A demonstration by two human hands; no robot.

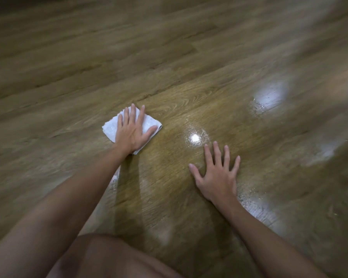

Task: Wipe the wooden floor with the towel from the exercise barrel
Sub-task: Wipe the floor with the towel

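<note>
A small folded white towel (111,128) lies flat on the wooden floor (189,63), left of centre. My left hand (132,133) presses down on it with the palm flat and the fingers spread, covering most of it. My right hand (217,173) rests flat on the bare floor to the right of the towel, fingers apart, holding nothing. The exercise barrel is not in view.
Wet, shiny streaks (257,109) and bright light reflections (195,138) mark the boards at the centre and right. My bare knee (113,257) shows at the bottom edge. Brown planks run on in every direction.
</note>
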